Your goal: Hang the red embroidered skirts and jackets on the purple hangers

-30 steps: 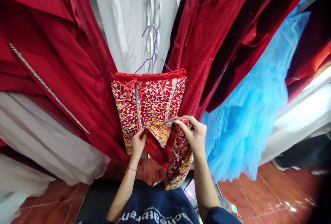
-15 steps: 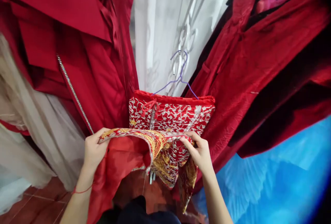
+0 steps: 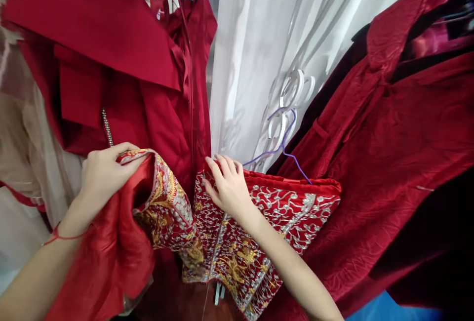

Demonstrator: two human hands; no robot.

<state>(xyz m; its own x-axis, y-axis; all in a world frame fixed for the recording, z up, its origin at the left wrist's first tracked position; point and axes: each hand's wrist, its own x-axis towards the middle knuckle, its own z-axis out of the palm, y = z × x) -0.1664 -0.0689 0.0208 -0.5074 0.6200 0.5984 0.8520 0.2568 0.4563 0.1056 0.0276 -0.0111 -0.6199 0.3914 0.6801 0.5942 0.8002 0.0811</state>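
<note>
My left hand (image 3: 105, 173) is closed on the edge of a red embroidered garment (image 3: 166, 202), with gold and silver stitching outside and a plain red lining. The cloth hangs down from my fingers in folds. A matching embroidered skirt-like piece (image 3: 274, 232) with a red waistband hangs tilted on a purple wire hanger (image 3: 284, 143). Over its upper left corner lies my right hand (image 3: 229, 185), fingers somewhat apart and touching the cloth near the waistband. Whether the two embroidered pieces are joined, I cannot tell.
Dark red garments (image 3: 155, 84) hang on the left, beside pale sheer cloth (image 3: 25, 108). To the right hangs a textured red garment (image 3: 400, 163). White rings (image 3: 292, 89) hold the purple hanger before a white curtain (image 3: 244, 54). Blue fabric (image 3: 388, 308) shows at lower right.
My right hand has left the held garment and moved to the hanging piece's top left corner. My left hand has moved left and up with the garment, which now folds downward.
</note>
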